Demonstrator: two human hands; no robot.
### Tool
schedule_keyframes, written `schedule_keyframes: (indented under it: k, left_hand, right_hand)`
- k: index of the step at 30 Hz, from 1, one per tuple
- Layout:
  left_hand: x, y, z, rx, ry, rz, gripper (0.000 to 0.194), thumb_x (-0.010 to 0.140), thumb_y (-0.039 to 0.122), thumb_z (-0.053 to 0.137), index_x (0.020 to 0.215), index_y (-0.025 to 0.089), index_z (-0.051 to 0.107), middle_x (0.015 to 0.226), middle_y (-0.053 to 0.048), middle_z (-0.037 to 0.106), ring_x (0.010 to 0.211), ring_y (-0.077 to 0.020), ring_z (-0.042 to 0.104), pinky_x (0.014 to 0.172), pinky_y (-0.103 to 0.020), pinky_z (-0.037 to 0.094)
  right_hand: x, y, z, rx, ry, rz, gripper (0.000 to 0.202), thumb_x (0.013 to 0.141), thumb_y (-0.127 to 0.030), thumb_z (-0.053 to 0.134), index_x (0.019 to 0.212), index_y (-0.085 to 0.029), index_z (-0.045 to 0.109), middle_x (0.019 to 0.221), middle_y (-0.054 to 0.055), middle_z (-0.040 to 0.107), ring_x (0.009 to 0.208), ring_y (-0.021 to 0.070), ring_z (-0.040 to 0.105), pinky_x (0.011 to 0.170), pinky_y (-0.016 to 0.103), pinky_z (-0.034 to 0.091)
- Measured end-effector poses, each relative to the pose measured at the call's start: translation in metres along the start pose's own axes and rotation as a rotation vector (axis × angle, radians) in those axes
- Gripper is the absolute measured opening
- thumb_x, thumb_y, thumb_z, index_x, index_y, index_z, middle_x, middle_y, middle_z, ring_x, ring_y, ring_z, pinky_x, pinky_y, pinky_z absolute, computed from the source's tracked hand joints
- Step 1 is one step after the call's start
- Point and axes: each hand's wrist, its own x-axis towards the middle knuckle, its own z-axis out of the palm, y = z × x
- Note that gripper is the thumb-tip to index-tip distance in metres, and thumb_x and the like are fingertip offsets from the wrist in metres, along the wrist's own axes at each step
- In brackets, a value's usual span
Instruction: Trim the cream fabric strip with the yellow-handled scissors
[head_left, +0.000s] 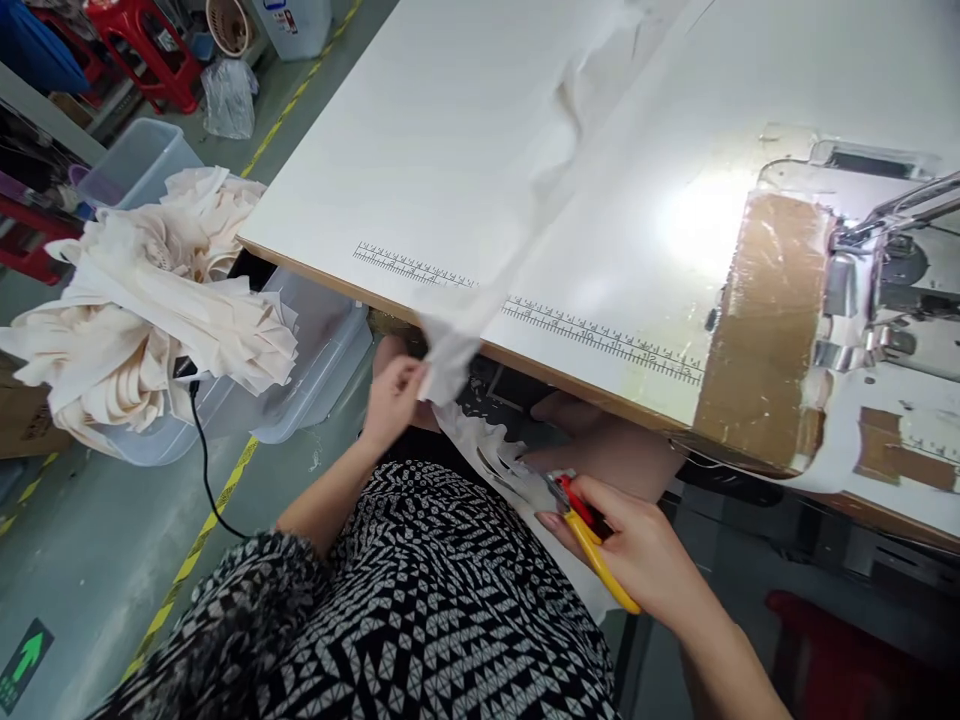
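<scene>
A long strip of off-white fabric [450,355] runs down across the white table and over its front edge into my lap. My left hand [394,400] pinches the strip just below that edge. In my right hand [630,540] is a pair of snips with red and yellow handles [600,565]. Their short metal jaws lie against the ruffled part of the fabric above my lap. Whether the jaws are open or closed on the cloth, I cannot tell. Part of the strip is blurred on the tabletop.
A sewing machine [877,290] stands on the table [420,130] at the right, beside a taped brown patch. Printed rulers [600,340] line the front edge. At the left, a plastic bin [322,370] holds heaped cream fabric pieces [165,300]. Red stools [142,50] stand farther back.
</scene>
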Motion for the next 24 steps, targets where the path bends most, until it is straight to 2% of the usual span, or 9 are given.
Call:
schedule_keyframes:
  k: [2, 5, 7, 10, 12, 17, 19, 21, 24]
  left_hand:
    - [0.000, -0.025, -0.023, 0.031, 0.040, -0.193, 0.010, 0.088, 0.026, 0.051, 0.082, 0.020, 0.057, 0.059, 0.001, 0.057, 0.058, -0.0164, 0.057, 0.060, -0.027, 0.044]
    - [-0.012, -0.039, -0.046, 0.026, -0.100, -0.242, 0.005, 0.082, 0.023, 0.059, 0.087, 0.022, 0.059, 0.049, 0.004, 0.049, 0.053, -0.0172, 0.055, 0.058, -0.028, 0.043]
    - [-0.029, -0.026, -0.045, -0.017, -0.253, -0.251, 0.013, 0.082, 0.029, 0.060, 0.091, 0.020, 0.062, 0.053, 0.003, 0.055, 0.052, -0.0167, 0.057, 0.057, -0.028, 0.045]
    - [-0.048, 0.012, -0.025, -0.144, -0.572, -0.216, 0.031, 0.085, 0.042, 0.057, 0.102, 0.018, 0.066, 0.077, -0.004, 0.067, 0.062, -0.0163, 0.062, 0.060, -0.027, 0.049]
    - [-0.051, 0.037, -0.010, -0.195, -0.711, -0.128, 0.033, 0.085, 0.044, 0.058, 0.104, 0.018, 0.067, 0.086, -0.005, 0.067, 0.069, -0.0146, 0.062, 0.064, -0.025, 0.049]
    - [-0.040, 0.061, 0.005, -0.060, -0.555, 0.107, 0.028, 0.084, 0.043, 0.062, 0.078, 0.015, 0.067, 0.103, -0.007, 0.061, 0.071, -0.0093, 0.057, 0.064, -0.021, 0.045]
    - [-0.037, 0.060, 0.005, -0.142, -0.626, 0.005, 0.033, 0.084, 0.047, 0.061, 0.080, 0.015, 0.065, 0.101, -0.008, 0.063, 0.061, -0.0072, 0.056, 0.056, -0.020, 0.044]
    - [-0.036, 0.057, 0.006, -0.297, -0.740, -0.188, 0.041, 0.082, 0.054, 0.062, 0.083, 0.013, 0.062, 0.079, -0.006, 0.067, 0.053, -0.0092, 0.058, 0.050, -0.020, 0.044]
    - [-0.035, 0.051, 0.008, -0.478, -0.806, -0.397, 0.047, 0.074, 0.058, 0.069, 0.083, 0.011, 0.061, 0.065, -0.006, 0.068, 0.062, -0.0172, 0.068, 0.055, -0.023, 0.051]
  right_hand:
    - [-0.011, 0.008, -0.006, 0.040, 0.003, 0.072, 0.045, 0.088, -0.058, 0.052, 0.064, -0.022, 0.040, 0.054, -0.004, 0.041, 0.046, 0.0106, 0.039, 0.044, 0.022, 0.033]
    - [-0.021, 0.019, -0.008, 0.087, -0.014, 0.202, 0.047, 0.086, -0.063, 0.052, 0.064, -0.022, 0.042, 0.056, -0.003, 0.044, 0.049, 0.0123, 0.041, 0.046, 0.023, 0.036]
    - [-0.021, 0.021, -0.006, 0.120, -0.014, 0.255, 0.051, 0.084, -0.068, 0.051, 0.064, -0.022, 0.044, 0.057, -0.001, 0.047, 0.051, 0.0136, 0.043, 0.048, 0.025, 0.038]
    - [-0.013, 0.014, -0.002, 0.193, -0.047, 0.274, 0.054, 0.081, -0.072, 0.052, 0.064, -0.022, 0.045, 0.056, -0.001, 0.046, 0.051, 0.0139, 0.043, 0.047, 0.025, 0.038]
    - [-0.006, 0.007, -0.002, 0.232, -0.098, 0.267, 0.054, 0.079, -0.073, 0.053, 0.064, -0.022, 0.046, 0.056, -0.002, 0.045, 0.051, 0.0135, 0.043, 0.046, 0.024, 0.038]
    - [0.007, 0.002, -0.008, 0.291, -0.237, 0.233, 0.051, 0.081, -0.070, 0.052, 0.067, -0.021, 0.046, 0.060, -0.001, 0.047, 0.055, 0.0142, 0.044, 0.050, 0.024, 0.039]
    - [0.012, 0.003, -0.010, 0.299, -0.299, 0.237, 0.051, 0.082, -0.070, 0.052, 0.067, -0.021, 0.045, 0.061, -0.002, 0.046, 0.056, 0.0143, 0.043, 0.051, 0.024, 0.039]
    - [0.018, 0.003, -0.012, 0.313, -0.360, 0.240, 0.052, 0.081, -0.071, 0.051, 0.068, -0.021, 0.045, 0.061, -0.002, 0.045, 0.056, 0.0140, 0.041, 0.050, 0.024, 0.038]
    - [0.027, 0.005, -0.011, 0.336, -0.451, 0.225, 0.053, 0.080, -0.072, 0.051, 0.069, -0.020, 0.047, 0.062, -0.002, 0.044, 0.057, 0.0140, 0.041, 0.050, 0.025, 0.038]
